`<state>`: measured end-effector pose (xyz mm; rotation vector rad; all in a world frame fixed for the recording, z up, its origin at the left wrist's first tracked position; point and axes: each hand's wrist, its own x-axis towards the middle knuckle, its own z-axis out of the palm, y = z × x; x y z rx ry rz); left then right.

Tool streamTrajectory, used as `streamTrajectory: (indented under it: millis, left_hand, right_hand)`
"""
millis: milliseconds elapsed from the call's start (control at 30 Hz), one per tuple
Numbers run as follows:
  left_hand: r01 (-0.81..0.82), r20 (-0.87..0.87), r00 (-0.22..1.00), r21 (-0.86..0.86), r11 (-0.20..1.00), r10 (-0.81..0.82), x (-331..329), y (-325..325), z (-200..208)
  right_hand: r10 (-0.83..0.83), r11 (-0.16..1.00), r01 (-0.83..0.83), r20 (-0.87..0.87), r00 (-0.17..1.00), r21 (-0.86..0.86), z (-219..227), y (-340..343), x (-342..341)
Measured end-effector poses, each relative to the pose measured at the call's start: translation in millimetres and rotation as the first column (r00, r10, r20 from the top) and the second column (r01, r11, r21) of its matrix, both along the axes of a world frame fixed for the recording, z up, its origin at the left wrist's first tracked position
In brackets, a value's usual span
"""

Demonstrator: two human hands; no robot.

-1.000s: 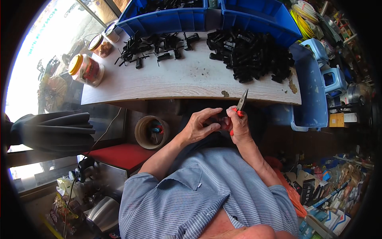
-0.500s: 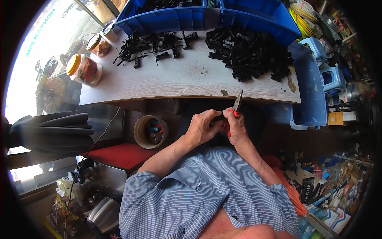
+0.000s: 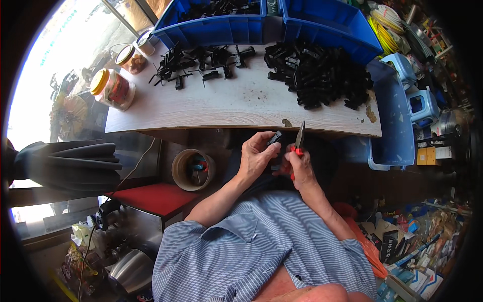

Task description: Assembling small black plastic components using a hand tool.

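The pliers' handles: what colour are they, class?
The pliers' handles are red, seen best in the head view.

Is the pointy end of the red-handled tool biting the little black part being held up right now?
No, the pliers point toward the table, and a gap shows between them and the black part.

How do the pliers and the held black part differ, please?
The pliers are in the right hand, the black part in the left hand. The pliers have red handles; the black part shows no red. The pliers look longer than the black part. Both are held in bare hands.
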<state>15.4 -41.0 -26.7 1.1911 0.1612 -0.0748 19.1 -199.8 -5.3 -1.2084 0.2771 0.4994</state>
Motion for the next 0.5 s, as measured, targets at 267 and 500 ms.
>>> streamTrajectory:
  millis: [267, 500]
  left_hand:
    - [-0.081, 0.048, 0.996, 0.004, 0.997, 0.080, 13.7, -1.8, 17.9]
    - [-0.110, 0.065, 0.992, 0.019, 0.994, 0.109, 19.2, -4.2, 20.6]
  right_hand:
    - [0.161, 0.977, -0.162, -0.019, 0.987, -0.139, 1.4, 8.1, -9.0]
    - [0.220, 0.960, -0.215, 0.011, 0.975, -0.180, 10.2, 12.7, -8.2]
